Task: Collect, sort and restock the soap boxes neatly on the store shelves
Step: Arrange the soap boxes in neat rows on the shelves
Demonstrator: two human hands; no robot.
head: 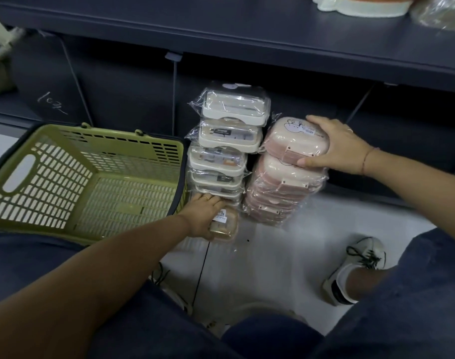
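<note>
Two stacks of plastic-wrapped soap boxes stand on the white floor against the dark shelf base. The left stack holds several cream-white boxes with clear lids. The right stack holds several pink boxes. My right hand grips the top pink box, fingers over its far end and thumb on the near edge. My left hand is curled round a tan box at the foot of the white stack, its fingertips touching the lowest white boxes.
A green slotted shopping basket lies tilted on the floor at the left, touching the white stack. A dark shelf runs overhead with wrapped goods at its right end. My knees and shoes fill the lower part of the view.
</note>
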